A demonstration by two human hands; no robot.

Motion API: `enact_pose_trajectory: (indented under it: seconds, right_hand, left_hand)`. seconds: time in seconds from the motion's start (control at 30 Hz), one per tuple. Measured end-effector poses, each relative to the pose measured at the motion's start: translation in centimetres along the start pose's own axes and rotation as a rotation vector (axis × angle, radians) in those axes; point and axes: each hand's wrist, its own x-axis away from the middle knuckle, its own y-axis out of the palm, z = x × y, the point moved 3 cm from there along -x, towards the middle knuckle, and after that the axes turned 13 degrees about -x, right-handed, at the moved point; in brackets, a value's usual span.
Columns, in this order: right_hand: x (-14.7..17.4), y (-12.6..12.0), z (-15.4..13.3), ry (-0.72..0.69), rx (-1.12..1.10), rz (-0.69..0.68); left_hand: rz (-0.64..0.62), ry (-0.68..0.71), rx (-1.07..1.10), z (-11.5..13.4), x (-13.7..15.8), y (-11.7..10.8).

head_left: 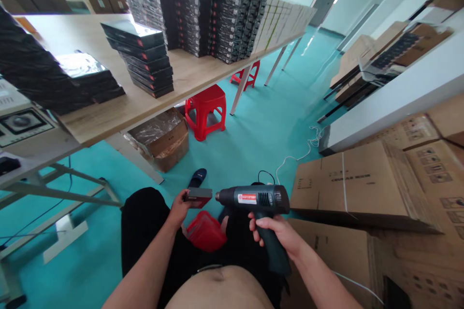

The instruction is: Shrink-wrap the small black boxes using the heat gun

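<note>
My right hand (272,231) is wrapped round the grip of a dark heat gun (259,197) with a red and white label, its nozzle pointing left. In my left hand (180,208) is a small dark box (199,196) with a reddish side, gripped by its left end. A small gap separates the nozzle from the box. Both are held above my lap. Below them, between my legs, is a red plastic stool (206,232).
The wooden table (195,70) at left bears a short stack of black boxes (145,60) and tall rows of wrapped boxes (224,19). An open carton (166,142) and a red stool (206,108) stand by it. Large cartons (348,178) crowd my right; a white cable (293,158) crosses the floor.
</note>
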Motion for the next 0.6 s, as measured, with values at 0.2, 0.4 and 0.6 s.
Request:
enact_pose_trajectory:
  seconds: [0.2, 0.4, 0.6]
  right_hand:
    - [-0.1, 0.2, -0.8, -0.019, -0.025, 0.021]
    - [-0.4, 0.6, -0.6, 0.026, 0.006, -0.055]
    - [-1.3, 0.3, -0.5, -0.037, 0.042, -0.001]
  left_hand:
    - [-0.002, 0.108, -0.131, 0.0, -0.1, -0.2]
    - [0.033, 0.169, -0.206, -0.4, -0.4, -0.6]
    - [0.003, 0.120, -0.142, -0.1, -0.1, -0.2]
